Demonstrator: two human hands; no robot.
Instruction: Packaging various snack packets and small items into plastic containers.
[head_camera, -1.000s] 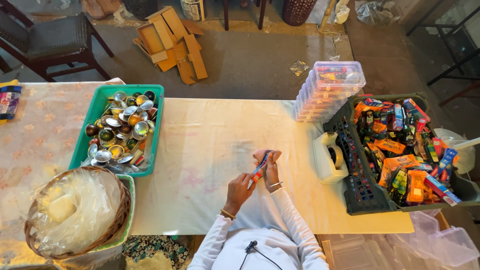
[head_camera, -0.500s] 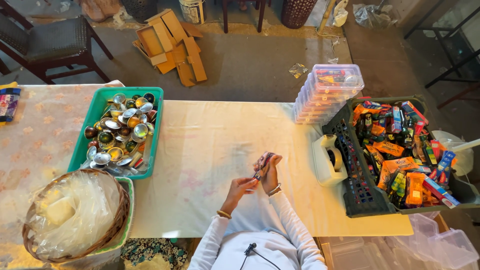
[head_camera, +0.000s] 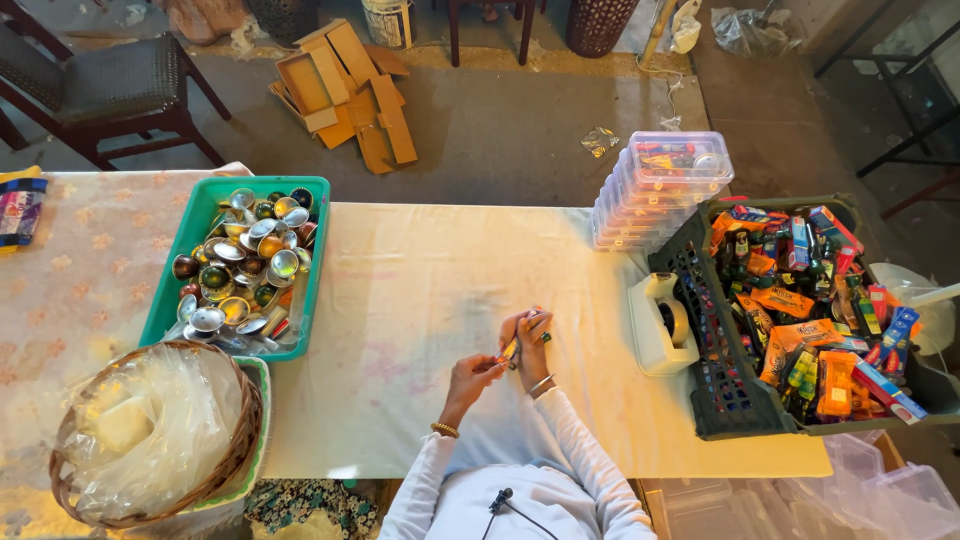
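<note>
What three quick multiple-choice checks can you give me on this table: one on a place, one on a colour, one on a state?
1. Where is the white tape dispenser?
A. In the basket
B. Beside the dark crate, on its left in the picture
C. On the chair

2. What colour is the tray of shiny cups?
A. Green
B. Red
C. White

3. How are the left hand and right hand?
A. Flat and apart
B. Together on a small item
C. In the crate

Answers: B, it touches the dark crate; A, its rim is green; B, both pinch a small item.

Both white-sleeved arms bend inward, the left hand and right hand meeting fingertip to fingertip, fingers pinched closed.
</note>
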